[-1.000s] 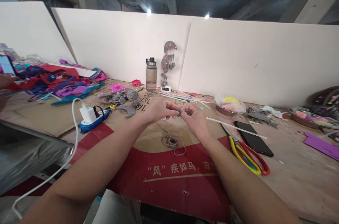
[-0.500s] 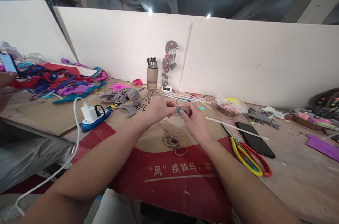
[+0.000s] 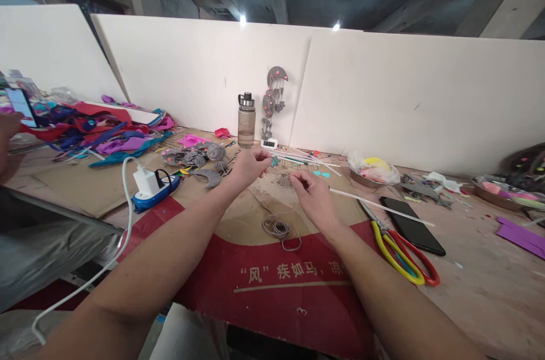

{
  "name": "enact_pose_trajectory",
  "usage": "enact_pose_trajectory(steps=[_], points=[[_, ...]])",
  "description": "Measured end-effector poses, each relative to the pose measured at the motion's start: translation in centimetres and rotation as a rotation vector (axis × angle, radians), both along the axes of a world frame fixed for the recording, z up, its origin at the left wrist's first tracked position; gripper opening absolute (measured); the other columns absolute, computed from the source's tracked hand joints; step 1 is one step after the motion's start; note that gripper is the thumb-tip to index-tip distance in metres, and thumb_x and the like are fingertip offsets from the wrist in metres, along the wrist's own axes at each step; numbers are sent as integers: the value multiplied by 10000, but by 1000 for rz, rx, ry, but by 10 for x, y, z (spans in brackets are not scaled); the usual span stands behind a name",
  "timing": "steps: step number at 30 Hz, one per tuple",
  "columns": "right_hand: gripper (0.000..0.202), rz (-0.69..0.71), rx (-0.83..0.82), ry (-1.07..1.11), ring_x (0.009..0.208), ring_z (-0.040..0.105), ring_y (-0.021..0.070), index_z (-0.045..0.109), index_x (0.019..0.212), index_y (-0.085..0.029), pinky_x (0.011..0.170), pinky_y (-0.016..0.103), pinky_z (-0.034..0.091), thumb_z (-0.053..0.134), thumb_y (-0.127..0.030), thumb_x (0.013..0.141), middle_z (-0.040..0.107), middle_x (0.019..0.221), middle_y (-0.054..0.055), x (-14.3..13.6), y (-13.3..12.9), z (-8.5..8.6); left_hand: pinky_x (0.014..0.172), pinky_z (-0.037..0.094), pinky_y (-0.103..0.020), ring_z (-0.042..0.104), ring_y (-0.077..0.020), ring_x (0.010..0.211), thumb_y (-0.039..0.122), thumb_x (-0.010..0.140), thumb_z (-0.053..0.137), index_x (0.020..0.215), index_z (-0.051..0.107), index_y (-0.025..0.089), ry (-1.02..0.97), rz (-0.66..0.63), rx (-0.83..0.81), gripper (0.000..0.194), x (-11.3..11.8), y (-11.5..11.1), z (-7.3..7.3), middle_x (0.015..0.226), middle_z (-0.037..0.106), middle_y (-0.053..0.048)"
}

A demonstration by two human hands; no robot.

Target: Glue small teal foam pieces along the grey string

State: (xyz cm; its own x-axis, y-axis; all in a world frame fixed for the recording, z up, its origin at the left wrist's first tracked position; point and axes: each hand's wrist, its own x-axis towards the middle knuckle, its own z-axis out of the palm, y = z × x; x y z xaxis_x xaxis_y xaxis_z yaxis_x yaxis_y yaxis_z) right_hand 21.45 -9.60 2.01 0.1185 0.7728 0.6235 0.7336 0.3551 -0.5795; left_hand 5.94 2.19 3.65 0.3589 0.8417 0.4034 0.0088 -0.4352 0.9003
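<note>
My left hand [image 3: 252,168] pinches a small teal star-shaped piece [image 3: 275,162] by its edge, above the cardboard. Just to the right and a little nearer me is my right hand [image 3: 314,194], its thumb and forefinger pressed together; whatever sits between them is too fine to make out. Below both hands lies a loose coil of grey-brown cord [image 3: 279,228]. More teal pieces [image 3: 322,174] rest beyond my right hand. A grey crescent [image 3: 208,179] and a grey yarn ball [image 3: 216,151] lie left of my left hand.
Scissors [image 3: 402,255] and a black phone [image 3: 412,225] lie to the right. At the back stand a bottle [image 3: 246,121] and a grey moon hanging [image 3: 275,101]. A power strip [image 3: 155,194] is on the left, near fabric scraps [image 3: 106,127]. Another person's hand [image 3: 7,138] holds a phone.
My hands have moved apart, the left one up and leftward with the teal star. The right hand has let go of the star and sits slightly lower.
</note>
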Motion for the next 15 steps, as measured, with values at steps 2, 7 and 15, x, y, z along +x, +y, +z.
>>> enact_pose_trajectory(steps=[2,7,15], points=[[188,55,-30,-16,783,568,155,627,825,-194,755,276,407,485,-287,907,655,817,17,-3,-2,1,391,357,-188,446,-62,387,238,685,696,714,647,137,-118,9,-69,116,-4,5,2,501,559,24],[242,180,-173,-136,708,575,150,645,808,-205,687,263,416,474,-333,919,649,739,0,-8,-8,8,438,382,-151,501,-47,486,247,613,782,719,609,143,-579,-100,-321,228,-16,16,12,572,551,42],[358,-516,-470,-440,851,660,282,672,822,-160,748,351,463,485,-458,888,709,841,167,48,-1,12,462,378,-158,485,-45,505,268,620,793,722,617,146,-570,-104,-271,237,-18,11,17,594,537,43]])
